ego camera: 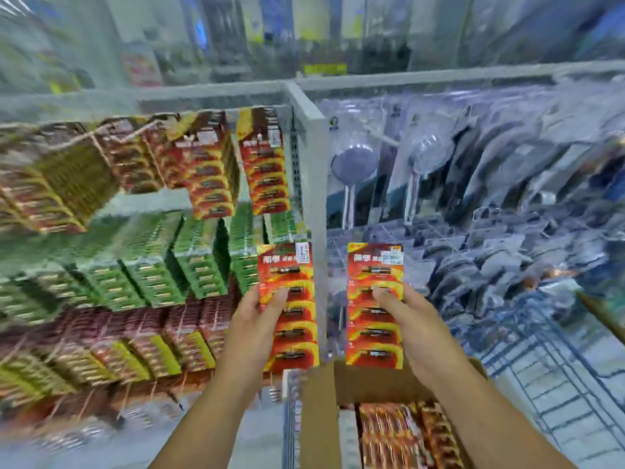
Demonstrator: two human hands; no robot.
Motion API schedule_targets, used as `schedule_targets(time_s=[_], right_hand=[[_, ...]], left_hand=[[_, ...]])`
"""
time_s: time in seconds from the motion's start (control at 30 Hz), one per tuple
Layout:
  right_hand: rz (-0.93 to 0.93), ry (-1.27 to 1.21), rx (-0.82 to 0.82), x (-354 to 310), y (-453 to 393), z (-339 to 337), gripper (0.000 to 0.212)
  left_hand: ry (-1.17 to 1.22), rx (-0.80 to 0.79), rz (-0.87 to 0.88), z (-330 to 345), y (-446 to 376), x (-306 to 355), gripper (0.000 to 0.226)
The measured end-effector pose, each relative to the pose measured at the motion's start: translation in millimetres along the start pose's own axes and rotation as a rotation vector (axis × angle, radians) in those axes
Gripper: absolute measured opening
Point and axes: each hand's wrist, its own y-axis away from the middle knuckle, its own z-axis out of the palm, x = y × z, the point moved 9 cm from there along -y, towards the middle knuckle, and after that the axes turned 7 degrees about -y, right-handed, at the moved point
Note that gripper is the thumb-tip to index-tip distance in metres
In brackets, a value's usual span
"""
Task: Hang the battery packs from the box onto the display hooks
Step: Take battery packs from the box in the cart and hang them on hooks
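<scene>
1. The left hand (253,319) has a closed grip on a red and orange card of batteries (290,306): the thumb lies across the card's front near its middle and the fingers are behind it. The card stands upright, in front of the display and above the near box.
2. The right hand (411,319) has a closed grip on a second red and orange card of batteries (374,306), thumb on the front, fingers behind. This card is also upright, level with the first and just to its right, with a gap between the two.
3. At far left, blurred rows of red and yellow battery packs (209,170) hang on the display at the top.
4. Below them hang rows of green battery packs (199,262), and lower still, dark red and yellow-green packs (142,346).
5. Right of the top row, one stack of red hanging battery packs (265,164) sits just beside a white perforated upright post (304,157) that divides the display.
6. At the near centre, an open brown cardboard box (321,418) sits below both held cards; more red battery packs (392,434) lie inside it.
7. Right of the post hang clear-packaged grey shower heads (355,164), and further right are blurred dark packaged goods.
8. At near right is a white wire rack (558,384).
</scene>
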Motion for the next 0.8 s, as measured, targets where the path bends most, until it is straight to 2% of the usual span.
schedule_targets(time_s=[0.2,0.4,0.6,0.8], right_hand=[[-0.010,0.066,-0.124,-28,23,47,0.018],[-0.039,0.114,-0.222,-51,32,90,0.020],[-0.114,0.109,-0.249,-77,14,139,0.020],[-0.157,0.108,-0.214,-91,-22,184,0.022]], left_hand=[[0.008,0.154,0.094,-31,45,46,0.012],[0.051,0.232,0.111,-59,53,74,0.020],[0.062,0.229,0.190,-80,25,111,0.016],[0.024,0.196,0.245,-103,-22,138,0.023]])
